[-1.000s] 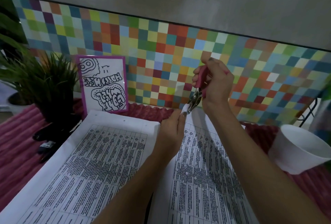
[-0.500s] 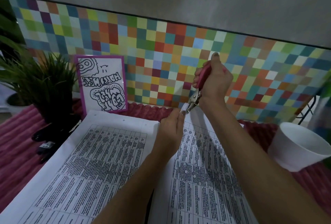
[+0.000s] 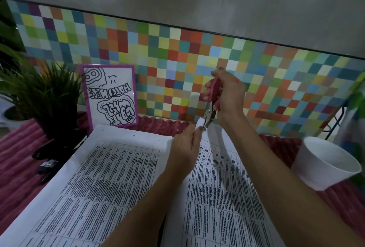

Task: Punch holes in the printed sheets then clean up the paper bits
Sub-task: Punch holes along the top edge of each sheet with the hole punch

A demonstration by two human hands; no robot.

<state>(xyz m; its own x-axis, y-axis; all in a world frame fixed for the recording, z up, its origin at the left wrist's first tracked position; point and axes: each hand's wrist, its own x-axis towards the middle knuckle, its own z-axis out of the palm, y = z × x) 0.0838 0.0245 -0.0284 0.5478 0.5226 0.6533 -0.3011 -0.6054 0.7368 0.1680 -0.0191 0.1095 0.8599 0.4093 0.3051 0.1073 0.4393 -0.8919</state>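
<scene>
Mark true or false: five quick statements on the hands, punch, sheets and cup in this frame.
1. The right hand grips the pink hole punch. True.
2. The left sheet has holes along its top edge. True.
3. The hole punch sits on the left sheet. False: it is at the top edge of the right sheet.
4. The left hand is idle. False: it holds the right sheet's top corner beside the hole punch.
5. The cup stands left of the sheets. False: it is on the right.
</scene>
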